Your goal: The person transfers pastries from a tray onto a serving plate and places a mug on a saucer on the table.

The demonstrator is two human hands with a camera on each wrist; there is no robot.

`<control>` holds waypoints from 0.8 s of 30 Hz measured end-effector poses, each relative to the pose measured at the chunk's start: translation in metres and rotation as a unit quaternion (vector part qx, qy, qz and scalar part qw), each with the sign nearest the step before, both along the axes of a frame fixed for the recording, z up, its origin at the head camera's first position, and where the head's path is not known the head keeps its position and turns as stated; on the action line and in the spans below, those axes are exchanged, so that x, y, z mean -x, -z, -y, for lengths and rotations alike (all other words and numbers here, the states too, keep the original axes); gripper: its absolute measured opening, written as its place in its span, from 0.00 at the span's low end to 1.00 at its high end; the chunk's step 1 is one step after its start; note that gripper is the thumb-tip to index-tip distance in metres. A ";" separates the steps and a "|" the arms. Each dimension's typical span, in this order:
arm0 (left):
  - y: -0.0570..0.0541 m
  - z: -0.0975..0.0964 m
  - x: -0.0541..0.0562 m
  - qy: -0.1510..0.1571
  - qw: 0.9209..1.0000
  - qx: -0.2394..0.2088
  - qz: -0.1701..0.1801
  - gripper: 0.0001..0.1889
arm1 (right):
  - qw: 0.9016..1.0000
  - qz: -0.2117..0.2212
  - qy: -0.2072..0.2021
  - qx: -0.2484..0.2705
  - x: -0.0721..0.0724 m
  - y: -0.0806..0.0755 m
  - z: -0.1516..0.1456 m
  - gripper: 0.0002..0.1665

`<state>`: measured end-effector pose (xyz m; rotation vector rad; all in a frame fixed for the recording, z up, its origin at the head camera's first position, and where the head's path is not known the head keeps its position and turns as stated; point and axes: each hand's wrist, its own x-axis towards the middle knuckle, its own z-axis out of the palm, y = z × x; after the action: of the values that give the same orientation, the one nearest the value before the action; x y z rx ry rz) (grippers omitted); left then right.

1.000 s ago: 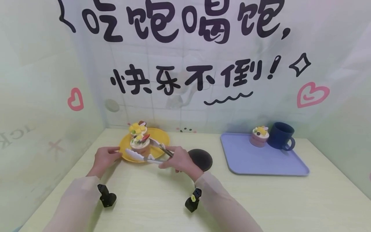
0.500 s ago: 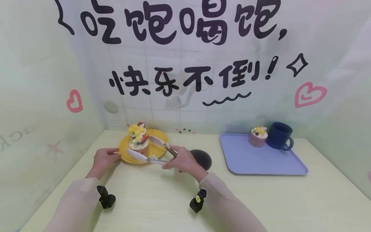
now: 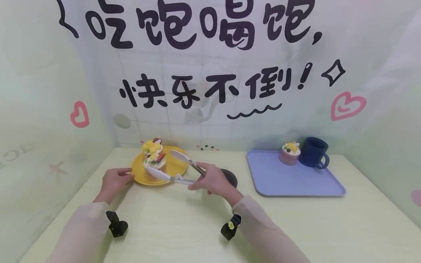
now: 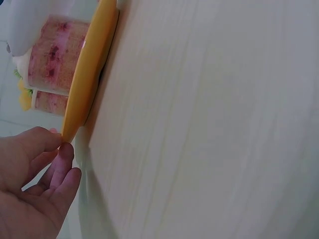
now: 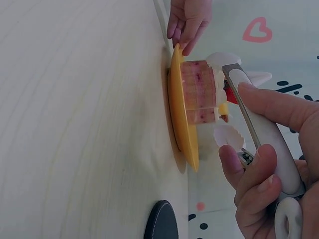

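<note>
My left hand (image 3: 113,182) pinches the near-left rim of a yellow plate (image 3: 177,168) between thumb and fingers, also visible on the plate edge (image 4: 82,84) in the left wrist view. Two fruit-topped cake cups stand upright on the plate: a front cake cup (image 3: 155,162) with a red slice on top, and a rear cake cup (image 3: 151,147) with yellow cubes. My right hand (image 3: 215,180) grips metal tongs (image 3: 162,175) with white tips. The tongs are spread; one tip is in front of the front cake cup, the other hangs over the plate to its right, apart from it.
A black round coaster (image 3: 232,179) lies partly hidden behind my right hand. To the right, a lilac tray (image 3: 296,184) carries another cake cup (image 3: 289,155) and a dark blue mug (image 3: 313,150). A printed backdrop wall (image 3: 210,128) stands behind the table.
The tongs have opened wider, and their far tip has moved right, away from the front cake cup. My right hand has shifted slightly right; my left hand stays on the plate.
</note>
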<state>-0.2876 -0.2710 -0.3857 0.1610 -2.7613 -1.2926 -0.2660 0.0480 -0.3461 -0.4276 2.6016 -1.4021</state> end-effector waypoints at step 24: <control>-0.001 0.000 0.003 -0.008 1.000 -0.005 0.026 0.25 | 0.999 -0.020 0.021 -0.018 -0.010 -0.008 -0.051 0.52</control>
<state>-0.2903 -0.2707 -0.3852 0.2205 -2.7908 -1.3157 -0.2556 0.0990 -0.3382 -0.4018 2.6770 -1.3721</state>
